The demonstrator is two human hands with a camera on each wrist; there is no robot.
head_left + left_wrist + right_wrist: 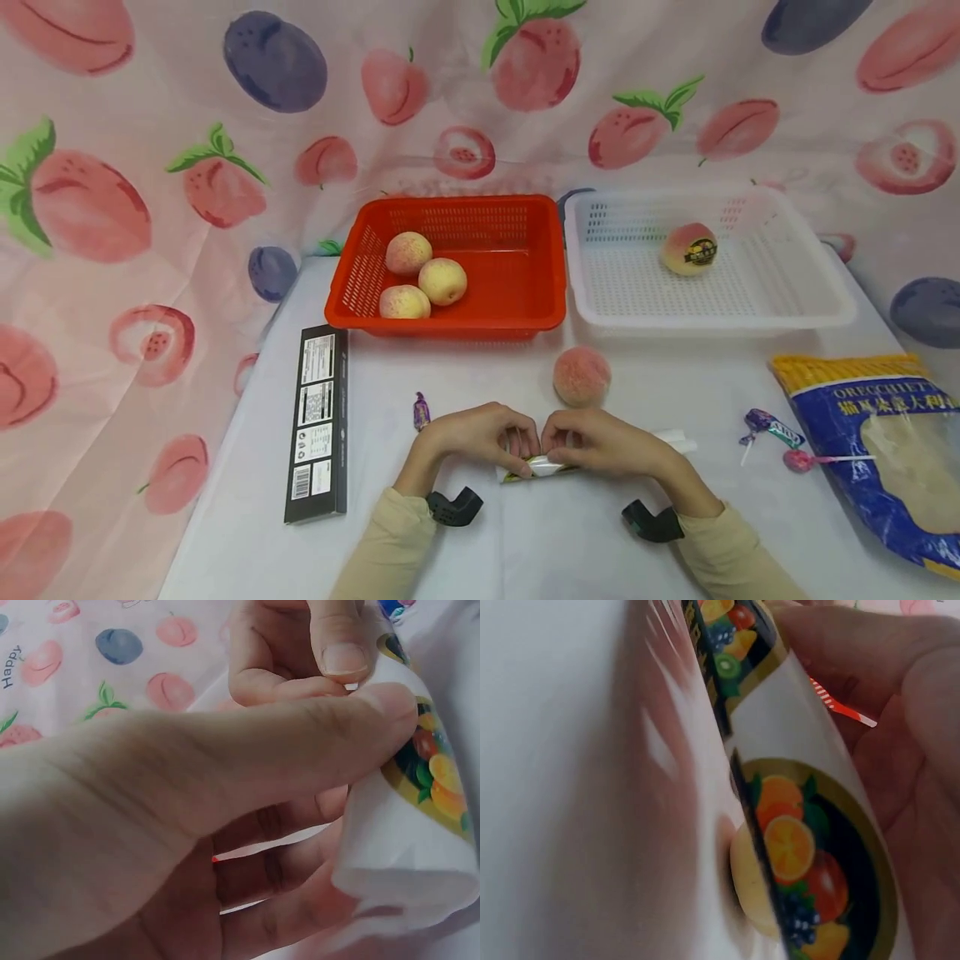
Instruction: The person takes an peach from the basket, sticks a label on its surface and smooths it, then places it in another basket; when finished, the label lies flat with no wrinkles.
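Note:
A white strip (pixel 545 468) printed with fruit labels lies rolled or curved between the hands, above the white tabletop. My left hand (pixel 480 435) pinches its left part, the thumb across the printed face and the other fingers behind. Close beside it, my right hand (pixel 603 440) pinches the same strip with thumb and curled index finger. In the left wrist view the strip (pixel 409 847) shows a loose curved end. Oranges, an apple and grapes are printed on the strip (pixel 806 855) in the right wrist view. A fuzzy pink peach (pixel 582 376) sits just beyond the hands.
A red basket (pixel 487 322) holds 3 peaches; the white basket (pixel 712 321) beside it holds one labelled peach. Left lies a long black box (pixel 317 421). A wrapped candy (pixel 422 412), lollipops (pixel 799 460) and a blue pasta bag (pixel 847 433) lie around the hands.

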